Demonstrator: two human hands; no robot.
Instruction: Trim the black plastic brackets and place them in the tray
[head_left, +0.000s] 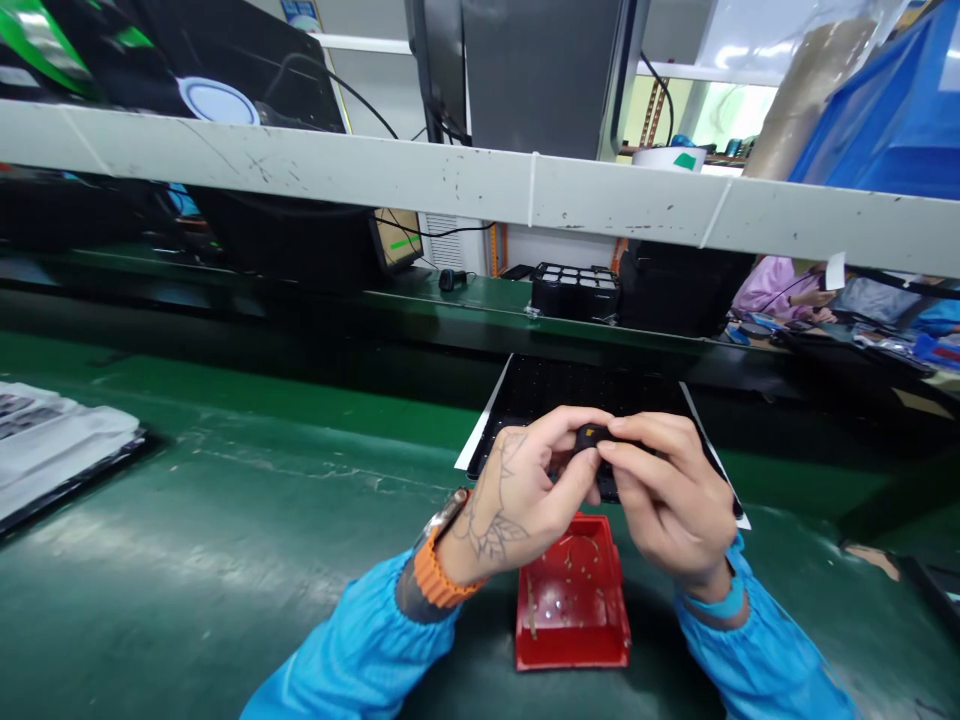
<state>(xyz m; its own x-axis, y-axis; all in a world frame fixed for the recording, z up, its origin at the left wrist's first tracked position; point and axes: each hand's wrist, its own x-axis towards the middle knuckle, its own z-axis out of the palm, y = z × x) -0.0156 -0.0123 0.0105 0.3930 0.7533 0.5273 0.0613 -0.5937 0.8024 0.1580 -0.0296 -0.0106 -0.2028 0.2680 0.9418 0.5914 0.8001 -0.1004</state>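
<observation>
A small black part (pixel 590 436) with a yellowish spot is pinched between the fingertips of both hands; its exact kind is too small to tell. My left hand (pixel 529 490) grips it from the left, thumb and forefinger closed on it. From the right, my right hand (pixel 667 490) has its fingertips on the same part. Below the hands stands a red plastic bin (pixel 574 600) with several tiny pieces scattered in it. Behind them lies a black tray (pixel 592 385) with rows of small marks, partly covered by the hands, with white edges showing at its sides.
A grey shelf beam (pixel 450 180) crosses above the green bench (pixel 262 570). At left lies a white-covered tray (pixel 67 440). A black box with several pale cells (pixel 576 290) and a handheld scanner (pixel 451 280) stand at the back. Other people work at the far right.
</observation>
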